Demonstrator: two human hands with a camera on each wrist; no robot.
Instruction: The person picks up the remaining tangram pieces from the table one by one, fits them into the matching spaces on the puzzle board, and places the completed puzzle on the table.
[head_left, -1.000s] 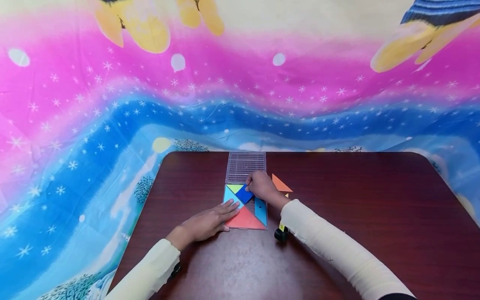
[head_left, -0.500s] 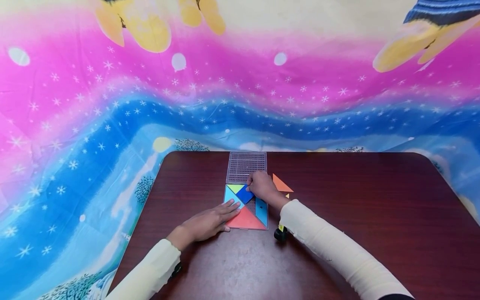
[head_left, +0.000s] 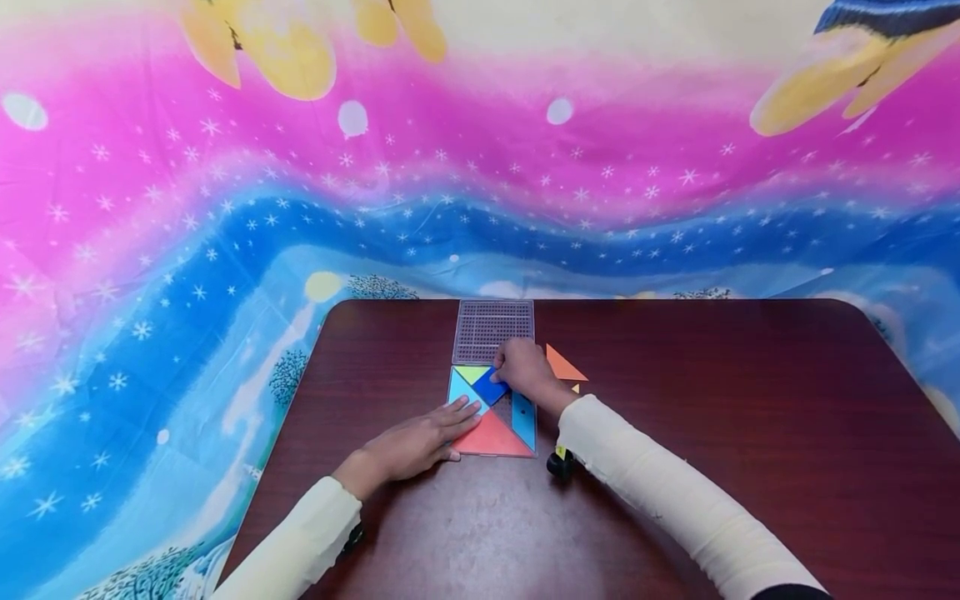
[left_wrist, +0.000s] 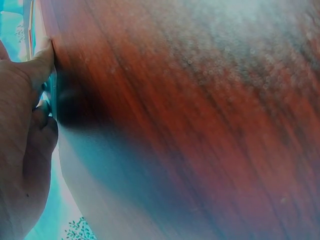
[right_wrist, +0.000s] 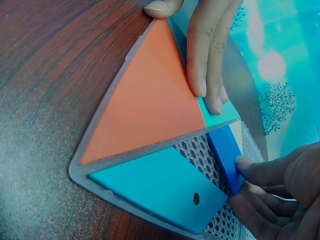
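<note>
Right hand [head_left: 522, 367] pinches dark-blue four-sided tile [right_wrist: 225, 152], head-view twelve o'clock in translucent mesh-floored tray [right_wrist: 200, 156]; left hand [head_left: 420, 439], fingers extended, rests on turquoise triangular tile [head_left: 462, 390], nine o'clock.

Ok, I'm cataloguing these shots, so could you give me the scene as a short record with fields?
Left hand: rests on light blue triangle
Right hand: pinches dark blue piece
In tray: light blue triangle, red triangle, small green triangle, blue piece with dark spot
Right of tray: orange triangle; yellow piece, partly hidden
Table: dark reddish brown
</note>
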